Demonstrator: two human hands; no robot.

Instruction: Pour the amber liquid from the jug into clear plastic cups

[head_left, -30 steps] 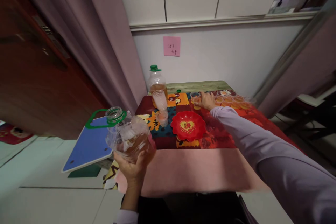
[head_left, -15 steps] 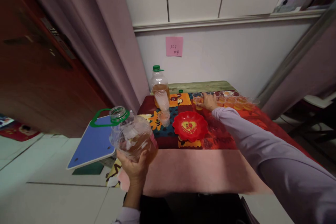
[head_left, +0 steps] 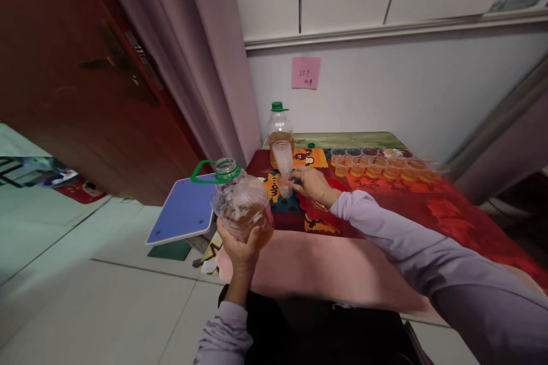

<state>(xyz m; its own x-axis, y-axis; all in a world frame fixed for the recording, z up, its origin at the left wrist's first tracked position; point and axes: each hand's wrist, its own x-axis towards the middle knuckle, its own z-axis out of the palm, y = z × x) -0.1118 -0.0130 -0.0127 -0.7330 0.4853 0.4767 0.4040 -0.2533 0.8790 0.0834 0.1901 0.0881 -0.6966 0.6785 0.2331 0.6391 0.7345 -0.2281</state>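
My left hand (head_left: 240, 245) is wrapped round the lower part of a large clear plastic bottle (head_left: 244, 208). This bottle is uncapped, has a green carrying ring at its neck and holds amber liquid. My right hand (head_left: 312, 185) reaches over a red scalloped plate (head_left: 325, 214), its fingertips pinching the rim of a small clear plastic cup (head_left: 283, 187). Right behind that cup is a tapered stack of clear cups (head_left: 282, 155). Rows of plastic cups (head_left: 377, 166) with amber liquid stand on the table's right side.
A second bottle (head_left: 279, 124), capped in green, stands behind the stack. Near the table's back lies a green cap (head_left: 311, 145). A blue board (head_left: 184, 208) juts out at the left, beside the patterned tablecloth (head_left: 394, 211). A pink note (head_left: 306, 73) hangs on the wall.
My right hand has left the rows of filled cups and moved left to the small cup by the stack. My left hand keeps its hold on the bottle. The view has shifted left.
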